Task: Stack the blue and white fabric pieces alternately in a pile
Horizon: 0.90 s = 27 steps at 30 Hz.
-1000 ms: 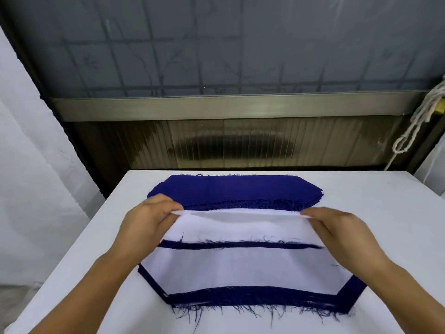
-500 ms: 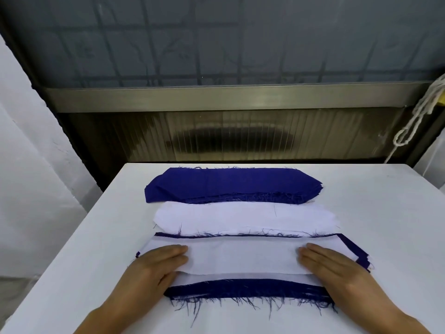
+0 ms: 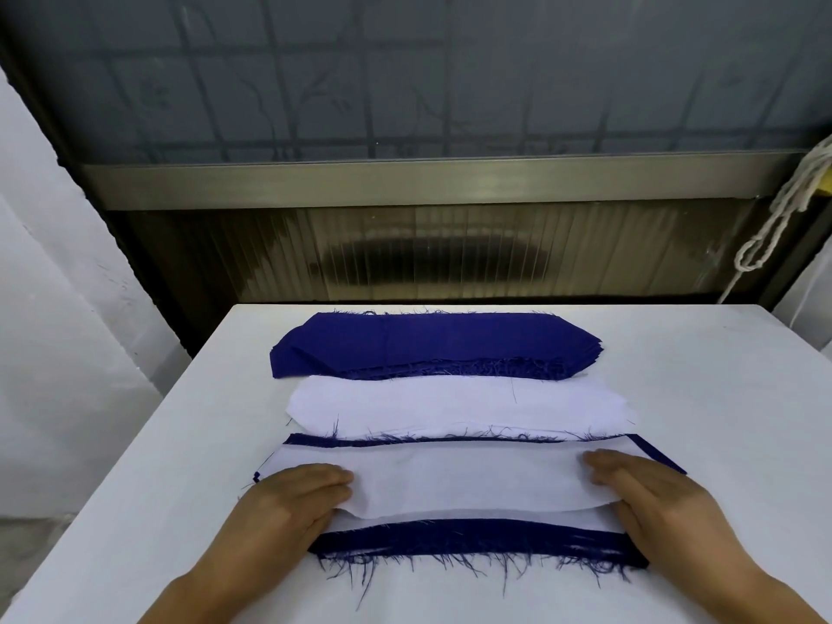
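Note:
Near the front of the white table [image 3: 720, 398] lies a pile of alternating blue and white fabric [image 3: 468, 538], its frayed blue edge showing at the front. A white piece [image 3: 468, 484] lies on top. My left hand [image 3: 288, 506] presses flat on its left end and my right hand [image 3: 653, 497] presses flat on its right end, fingers straight. Behind the pile sits a stack of white pieces [image 3: 459, 407], and behind that a stack of blue pieces [image 3: 432, 344].
A dark window with a metal sill [image 3: 427, 182] stands just beyond the table's far edge. A white rope [image 3: 783, 209] hangs at the right. A white wall [image 3: 54, 353] runs along the left side.
Both hands carried a white piece from the white stack toward me, laid it on the pile and now press it flat. The camera tilted slightly down.

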Motion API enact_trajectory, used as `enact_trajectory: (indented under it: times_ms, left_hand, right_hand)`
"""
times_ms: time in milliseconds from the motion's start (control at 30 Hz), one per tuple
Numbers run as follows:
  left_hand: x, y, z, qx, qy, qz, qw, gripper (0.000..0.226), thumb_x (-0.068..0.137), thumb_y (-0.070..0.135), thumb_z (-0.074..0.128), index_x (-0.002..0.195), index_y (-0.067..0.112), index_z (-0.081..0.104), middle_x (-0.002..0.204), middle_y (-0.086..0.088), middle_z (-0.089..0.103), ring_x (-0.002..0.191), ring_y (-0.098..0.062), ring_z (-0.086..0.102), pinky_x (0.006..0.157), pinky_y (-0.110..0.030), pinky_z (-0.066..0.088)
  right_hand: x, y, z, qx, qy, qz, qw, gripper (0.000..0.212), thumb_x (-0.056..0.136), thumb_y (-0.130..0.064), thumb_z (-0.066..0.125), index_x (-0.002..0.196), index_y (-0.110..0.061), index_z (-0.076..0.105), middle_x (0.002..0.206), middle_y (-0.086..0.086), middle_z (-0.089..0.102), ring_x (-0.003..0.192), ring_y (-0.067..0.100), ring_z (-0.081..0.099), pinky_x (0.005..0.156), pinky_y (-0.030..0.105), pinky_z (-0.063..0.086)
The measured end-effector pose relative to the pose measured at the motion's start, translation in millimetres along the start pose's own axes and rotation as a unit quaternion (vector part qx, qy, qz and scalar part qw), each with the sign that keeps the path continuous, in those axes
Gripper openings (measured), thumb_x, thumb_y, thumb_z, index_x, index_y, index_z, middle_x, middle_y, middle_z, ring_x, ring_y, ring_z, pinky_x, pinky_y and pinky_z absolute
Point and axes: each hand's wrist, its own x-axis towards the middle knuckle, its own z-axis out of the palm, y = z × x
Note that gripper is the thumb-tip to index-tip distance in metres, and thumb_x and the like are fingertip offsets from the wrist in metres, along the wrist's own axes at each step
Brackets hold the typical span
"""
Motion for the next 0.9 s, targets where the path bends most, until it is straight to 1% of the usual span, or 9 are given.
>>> enact_trajectory:
  times_ms: [167, 300, 433, 567, 600, 667, 733, 800, 900]
  left_hand:
    - [-3.4, -1.7, 2.6, -0.011, -0.006, -0.016, 1.000, 0.052, 0.103, 0.036, 0.030, 0.093, 0.018, 0.078, 0.109, 0.010, 0.071, 0.097, -0.007, 0.067, 0.085, -0.021, 0.051]
    - [-5.3, -3.2, 2.3, -0.040, -0.012, -0.046, 0.998, 0.052, 0.102, 0.041, 0.029, 0.096, 0.021, 0.077, 0.113, 0.016, 0.068, 0.104, -0.001, 0.062, 0.088, -0.018, 0.048]
    - [-8.6, -2.8, 0.5, -0.069, -0.017, -0.069, 0.995, 0.052, 0.101, 0.045, 0.031, 0.095, 0.022, 0.076, 0.116, 0.020, 0.065, 0.107, 0.003, 0.059, 0.091, -0.015, 0.046]
    - [-8.6, -1.4, -2.2, -0.085, -0.030, -0.077, 0.993, 0.032, 0.094, 0.040, 0.049, 0.091, 0.022, 0.076, 0.116, 0.021, 0.064, 0.107, 0.003, 0.060, 0.086, -0.014, 0.048]
    - [-8.0, -0.8, -3.2, -0.088, -0.034, -0.080, 0.992, 0.031, 0.093, 0.043, 0.052, 0.091, 0.022, 0.076, 0.115, 0.021, 0.064, 0.106, 0.003, 0.060, 0.085, -0.012, 0.048]
    - [-4.8, 0.7, -6.1, -0.085, -0.040, -0.085, 0.992, 0.041, 0.092, 0.055, 0.050, 0.090, 0.023, 0.076, 0.112, 0.021, 0.065, 0.104, 0.004, 0.059, 0.087, -0.011, 0.046]
    - [3.6, 4.3, -8.8, -0.079, -0.043, -0.087, 0.992, 0.045, 0.092, 0.059, 0.048, 0.089, 0.023, 0.075, 0.106, 0.020, 0.067, 0.099, 0.003, 0.060, 0.085, -0.014, 0.046]
    - [18.1, 10.3, -8.0, -0.080, -0.048, -0.081, 0.992, 0.040, 0.094, 0.054, 0.049, 0.086, 0.023, 0.073, 0.097, 0.019, 0.066, 0.090, 0.000, 0.060, 0.078, -0.018, 0.047]
    - [48.9, 23.7, 2.8, -0.079, -0.070, -0.071, 0.992, 0.029, 0.094, 0.044, 0.052, 0.083, 0.023, 0.069, 0.089, 0.018, 0.062, 0.081, -0.003, 0.056, 0.070, -0.022, 0.048]
  right_hand:
    - [-5.1, -2.6, -1.9, 0.024, -0.006, -0.011, 1.000, 0.032, 0.078, -0.010, 0.042, 0.084, -0.009, 0.074, 0.108, -0.004, 0.071, 0.098, 0.012, 0.063, 0.084, 0.018, 0.044]
    - [-5.5, -8.0, -5.4, 0.029, -0.019, -0.004, 0.999, 0.033, 0.079, -0.012, 0.042, 0.083, -0.009, 0.075, 0.105, -0.004, 0.072, 0.090, 0.015, 0.071, 0.083, 0.018, 0.045]
    - [-6.6, -9.3, -9.9, 0.047, -0.021, 0.008, 0.999, 0.032, 0.084, -0.016, 0.044, 0.082, -0.009, 0.075, 0.106, -0.005, 0.072, 0.091, 0.013, 0.070, 0.082, 0.019, 0.047]
    - [-6.3, -11.2, -12.5, 0.061, -0.029, 0.007, 0.998, 0.032, 0.085, -0.018, 0.044, 0.082, -0.011, 0.075, 0.107, -0.007, 0.072, 0.094, 0.011, 0.069, 0.083, 0.019, 0.047]
    - [-6.2, -11.0, -13.9, 0.064, -0.030, 0.008, 0.997, 0.032, 0.085, -0.019, 0.045, 0.082, -0.013, 0.076, 0.106, -0.008, 0.072, 0.094, 0.010, 0.069, 0.082, 0.020, 0.048]
    - [-5.9, -9.4, -16.6, 0.071, -0.029, 0.016, 0.997, 0.029, 0.082, -0.023, 0.048, 0.082, -0.015, 0.076, 0.105, -0.010, 0.072, 0.094, 0.009, 0.068, 0.082, 0.021, 0.048]
    - [-3.2, -9.0, -18.5, 0.078, -0.026, 0.026, 0.996, 0.028, 0.080, -0.024, 0.050, 0.084, -0.015, 0.076, 0.103, -0.010, 0.072, 0.094, 0.008, 0.065, 0.082, 0.021, 0.047]
    - [6.2, -15.0, -17.0, 0.085, -0.032, 0.027, 0.995, 0.028, 0.080, -0.023, 0.048, 0.084, -0.014, 0.075, 0.097, -0.008, 0.071, 0.087, 0.013, 0.066, 0.077, 0.023, 0.048]
    - [30.1, -35.8, -4.6, 0.105, -0.065, 0.025, 0.992, 0.022, 0.086, -0.023, 0.048, 0.084, -0.016, 0.069, 0.086, -0.010, 0.065, 0.072, 0.013, 0.062, 0.061, 0.027, 0.050]
